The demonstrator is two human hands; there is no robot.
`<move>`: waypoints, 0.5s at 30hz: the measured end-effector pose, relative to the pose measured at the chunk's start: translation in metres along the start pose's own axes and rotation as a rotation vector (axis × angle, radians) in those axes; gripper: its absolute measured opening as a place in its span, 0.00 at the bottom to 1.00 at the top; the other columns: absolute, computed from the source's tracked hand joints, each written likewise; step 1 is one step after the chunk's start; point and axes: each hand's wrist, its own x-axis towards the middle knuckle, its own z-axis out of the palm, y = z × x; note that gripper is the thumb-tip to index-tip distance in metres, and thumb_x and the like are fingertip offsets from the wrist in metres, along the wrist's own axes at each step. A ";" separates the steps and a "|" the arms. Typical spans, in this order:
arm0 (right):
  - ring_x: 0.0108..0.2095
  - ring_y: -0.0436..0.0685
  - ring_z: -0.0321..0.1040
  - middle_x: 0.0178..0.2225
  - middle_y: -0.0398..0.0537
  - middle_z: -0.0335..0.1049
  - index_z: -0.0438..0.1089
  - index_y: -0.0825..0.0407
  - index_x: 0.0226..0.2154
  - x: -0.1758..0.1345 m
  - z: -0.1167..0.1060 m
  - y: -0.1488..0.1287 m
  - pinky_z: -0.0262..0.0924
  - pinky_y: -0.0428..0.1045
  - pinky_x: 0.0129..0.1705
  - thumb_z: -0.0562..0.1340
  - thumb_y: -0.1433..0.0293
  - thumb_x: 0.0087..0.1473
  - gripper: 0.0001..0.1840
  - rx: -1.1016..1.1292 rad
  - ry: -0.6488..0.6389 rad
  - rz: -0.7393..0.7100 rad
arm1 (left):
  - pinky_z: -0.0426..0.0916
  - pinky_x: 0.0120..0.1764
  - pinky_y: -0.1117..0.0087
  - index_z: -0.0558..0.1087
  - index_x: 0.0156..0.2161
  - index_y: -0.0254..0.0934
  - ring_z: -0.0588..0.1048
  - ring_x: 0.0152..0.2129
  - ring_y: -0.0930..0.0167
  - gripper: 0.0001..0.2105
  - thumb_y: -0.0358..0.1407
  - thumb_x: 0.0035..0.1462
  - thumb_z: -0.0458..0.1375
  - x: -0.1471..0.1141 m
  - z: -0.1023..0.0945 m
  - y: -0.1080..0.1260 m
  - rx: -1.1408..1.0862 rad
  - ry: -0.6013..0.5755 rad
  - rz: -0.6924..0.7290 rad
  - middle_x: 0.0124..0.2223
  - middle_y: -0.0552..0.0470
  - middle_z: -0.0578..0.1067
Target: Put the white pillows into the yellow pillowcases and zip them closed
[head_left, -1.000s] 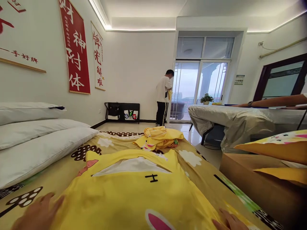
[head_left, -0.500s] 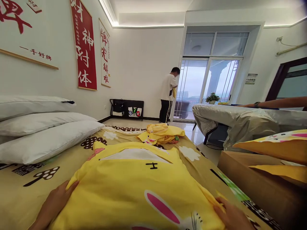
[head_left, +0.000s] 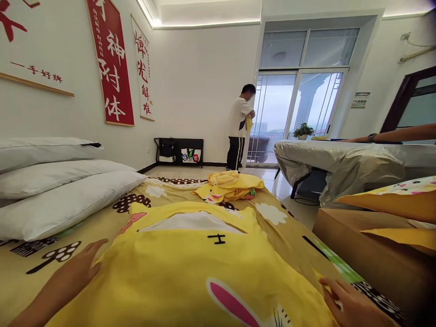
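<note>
A yellow pillowcase (head_left: 163, 263) with a rabbit print lies in front of me, filled out by a white pillow (head_left: 194, 221) that shows through the slit at its far end. My left hand (head_left: 80, 268) is at the left side of the pillowcase, fingers stretched out and thumb apart, holding nothing. On the right, my right hand (head_left: 344, 295) has its fingers curled at the edge of the pillowcase, with a bit of yellow cloth between them. Beyond the far end lies a crumpled heap of yellow cloth (head_left: 231, 184).
White pillows (head_left: 68, 200) are stacked at the left on the patterned bedsheet (head_left: 272, 215). A cardboard box (head_left: 361, 236) with yellow printed pillows (head_left: 398, 193) stands at the right. Behind it is a plastic-covered table (head_left: 306, 152) with another person's arm (head_left: 402, 134). A person (head_left: 240, 118) stands near the window.
My left hand has let go of the pillowcase edge and its fingers have opened. My right hand has moved slightly outward to the right. The view has shifted a little.
</note>
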 end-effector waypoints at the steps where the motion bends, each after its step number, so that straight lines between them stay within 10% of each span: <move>1: 0.34 0.65 0.72 0.34 0.55 0.76 0.73 0.47 0.30 0.019 -0.007 -0.027 0.62 0.57 0.38 0.51 0.60 0.51 0.17 0.018 0.008 -0.064 | 0.63 0.53 0.62 0.67 0.54 0.39 0.69 0.53 0.59 0.27 0.47 0.50 0.49 0.008 -0.011 0.032 -0.021 -0.037 0.087 0.57 0.49 0.70; 7: 0.41 0.57 0.70 0.41 0.48 0.75 0.72 0.48 0.43 0.110 0.008 -0.201 0.61 0.50 0.44 0.49 0.61 0.61 0.19 0.363 -0.261 -0.381 | 0.63 0.51 0.65 0.73 0.48 0.38 0.71 0.50 0.62 0.21 0.40 0.57 0.44 0.065 -0.005 0.210 -0.052 -0.258 0.387 0.53 0.47 0.74; 12: 0.34 0.56 0.72 0.32 0.45 0.77 0.73 0.48 0.26 0.094 0.085 -0.238 0.61 0.47 0.36 0.48 0.64 0.62 0.22 0.269 -0.460 -0.423 | 0.66 0.42 0.62 0.76 0.35 0.35 0.75 0.39 0.59 0.22 0.42 0.61 0.40 0.082 0.057 0.196 -0.044 -0.419 0.296 0.41 0.40 0.78; 15: 0.33 0.56 0.72 0.31 0.45 0.78 0.73 0.47 0.26 0.092 0.089 -0.222 0.61 0.48 0.35 0.47 0.62 0.62 0.23 0.270 -0.533 -0.430 | 0.65 0.42 0.64 0.75 0.34 0.38 0.75 0.38 0.61 0.25 0.45 0.64 0.36 0.074 0.062 0.178 -0.084 -0.419 0.319 0.40 0.45 0.79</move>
